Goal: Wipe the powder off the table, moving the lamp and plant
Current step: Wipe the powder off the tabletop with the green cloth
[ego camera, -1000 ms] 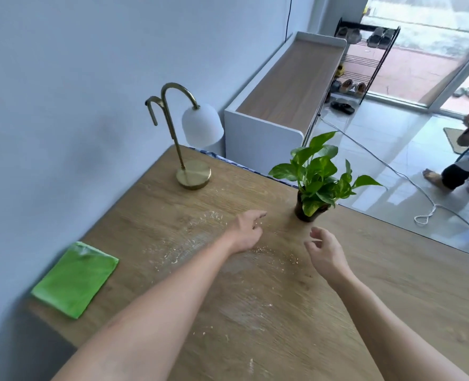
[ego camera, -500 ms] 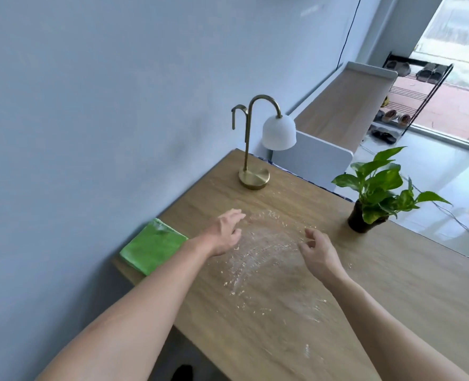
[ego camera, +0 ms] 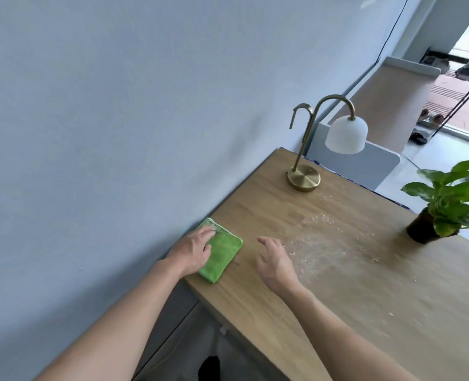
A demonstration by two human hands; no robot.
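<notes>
Head view, wooden table (ego camera: pixel 255 298) as landmark: green cloth (ego camera: pixel 225 255) folded flat at the table's wall-side near corner; left hand (ego camera: pixel 193 250) laid on top of the cloth, fingers extended and pressing, no grip closed yet; right hand (ego camera: pixel 274 264) hovering just above the table surface beside the cloth, fingers loosely spread, holding nothing. Powder (ego camera: pixel 318 243) scattered across the table's middle, between the right hand and the plant (ego camera: pixel 448 200) at the table's far-right edge; lamp (ego camera: pixel 305 177) standing at the table's far wall-side corner, brass base on the wood, a few specks near it.

Handling, judged: cloth soft, light, limp; best gathered by the whole palm or pinched at a free edge, then kept flat under the palm for wiping. Lamp probably top-heavy with a fragile white shade; take at the stem low down or at the base. Plant pot small and dark, likely light; grasp round the pot wall, not the leaves.
</notes>
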